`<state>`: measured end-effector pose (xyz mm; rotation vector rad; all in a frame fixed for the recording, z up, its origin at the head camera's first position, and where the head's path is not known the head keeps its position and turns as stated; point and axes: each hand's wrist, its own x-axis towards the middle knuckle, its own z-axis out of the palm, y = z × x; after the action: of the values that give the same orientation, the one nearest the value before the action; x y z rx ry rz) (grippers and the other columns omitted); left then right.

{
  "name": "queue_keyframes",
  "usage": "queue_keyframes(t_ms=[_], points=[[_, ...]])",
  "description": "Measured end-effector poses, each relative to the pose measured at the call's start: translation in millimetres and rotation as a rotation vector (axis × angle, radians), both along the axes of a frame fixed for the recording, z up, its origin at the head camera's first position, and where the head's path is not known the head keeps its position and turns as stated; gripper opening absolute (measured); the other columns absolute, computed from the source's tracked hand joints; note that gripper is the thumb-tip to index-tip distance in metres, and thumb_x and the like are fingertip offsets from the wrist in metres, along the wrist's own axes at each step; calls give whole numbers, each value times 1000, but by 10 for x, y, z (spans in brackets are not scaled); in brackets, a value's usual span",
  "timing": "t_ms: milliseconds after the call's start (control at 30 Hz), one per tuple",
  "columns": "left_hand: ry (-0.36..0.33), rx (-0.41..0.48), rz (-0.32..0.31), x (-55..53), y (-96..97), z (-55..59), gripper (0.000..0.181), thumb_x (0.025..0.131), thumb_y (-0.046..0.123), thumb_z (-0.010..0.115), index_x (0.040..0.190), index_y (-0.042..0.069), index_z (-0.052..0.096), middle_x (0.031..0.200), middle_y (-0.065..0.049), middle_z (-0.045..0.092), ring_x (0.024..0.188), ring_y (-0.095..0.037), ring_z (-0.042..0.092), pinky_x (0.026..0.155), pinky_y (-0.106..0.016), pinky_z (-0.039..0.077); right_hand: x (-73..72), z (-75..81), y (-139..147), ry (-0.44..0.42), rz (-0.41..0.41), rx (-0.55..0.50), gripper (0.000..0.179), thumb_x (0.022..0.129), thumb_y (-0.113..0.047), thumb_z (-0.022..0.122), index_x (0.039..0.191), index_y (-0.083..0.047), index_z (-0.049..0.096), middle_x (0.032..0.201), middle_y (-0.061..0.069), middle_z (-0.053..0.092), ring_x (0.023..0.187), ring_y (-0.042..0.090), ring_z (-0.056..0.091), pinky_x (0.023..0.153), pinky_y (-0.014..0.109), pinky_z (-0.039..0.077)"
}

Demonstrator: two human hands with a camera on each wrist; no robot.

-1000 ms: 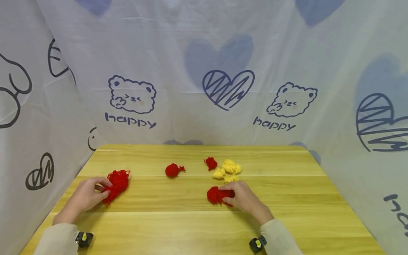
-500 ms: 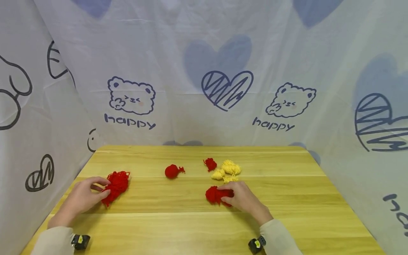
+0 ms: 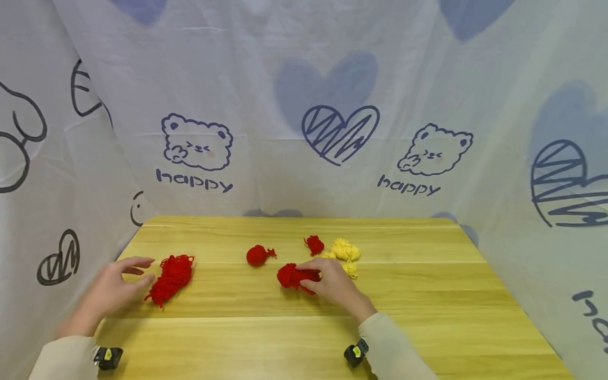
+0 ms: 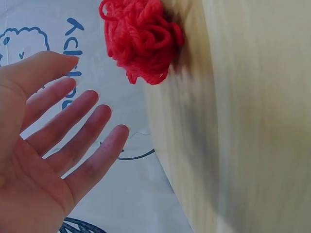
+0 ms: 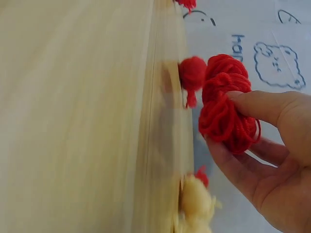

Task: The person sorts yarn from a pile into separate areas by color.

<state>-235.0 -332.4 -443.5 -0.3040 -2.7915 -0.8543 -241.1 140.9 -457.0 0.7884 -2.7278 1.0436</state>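
Observation:
A large loose bundle of red yarn (image 3: 172,278) lies at the left of the table. Just left of it, my left hand (image 3: 111,287) is apart from the yarn, fingers spread and extended; the left wrist view shows the palm with nothing in it, below the red bundle (image 4: 141,41). My right hand (image 3: 334,285) pinches a skein of red yarn (image 5: 227,104) between thumb and fingers, raised off the table in the right wrist view. Behind the skein sits a round red yarn ball (image 3: 257,255) with a short tail.
Toward the back, a small red yarn clump (image 3: 314,244) lies beside several yellow yarn bundles (image 3: 345,249), partly hidden by my right hand. Printed cloth (image 3: 266,174) hangs behind and at both sides of the wooden table (image 3: 228,338).
My left hand has let go of the large red bundle and drawn back left. My right hand has carried its red skein leftward, toward the round red ball.

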Motion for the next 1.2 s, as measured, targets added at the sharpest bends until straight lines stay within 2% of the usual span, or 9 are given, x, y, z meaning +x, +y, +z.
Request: queue_keyframes(t_ms=[133,367,500,633,867,1200], points=[[33,-12,9,-22,-7,21,35,90,14,78,121,0,72,119,-24,74,101,-45,70,74,-38,56,-82,31,-255,-27,32,-20,31,91,-11,78,122,-10,77,120,9,77,114,26,71,100,43,57],[29,-22,15,-41,-27,58,32,93,14,75,121,-2,72,118,-26,74,100,-45,71,79,-56,58,-157,6,-821,-13,85,19,30,92,-14,79,122,-11,77,122,4,77,116,21,70,101,32,56],[9,-23,-2,-52,-25,76,32,95,16,74,122,-2,71,120,-26,73,102,-45,71,80,-56,60,-167,-26,-1120,12,83,59,30,91,-16,79,121,-14,78,118,1,77,109,16,70,98,25,54],[-37,-28,-31,-60,-28,102,35,96,18,72,125,-2,70,125,-27,70,107,-47,68,80,-52,62,-174,-79,-1384,17,43,45,31,91,-17,80,122,-16,78,116,1,78,104,14,69,92,20,55],[-70,-24,-62,-71,-42,132,36,98,18,71,127,-3,68,129,-29,68,112,-49,64,83,-54,61,-152,-198,-1791,-58,-51,-2,30,91,-19,80,121,-21,78,121,-4,77,116,13,70,98,21,55],[-74,-7,-66,-54,-18,103,34,96,16,72,124,-3,70,127,-29,69,111,-49,65,81,-53,61,-166,-243,-2075,-48,-134,54,28,89,-22,82,117,-25,80,118,-11,77,117,10,70,99,21,54]])
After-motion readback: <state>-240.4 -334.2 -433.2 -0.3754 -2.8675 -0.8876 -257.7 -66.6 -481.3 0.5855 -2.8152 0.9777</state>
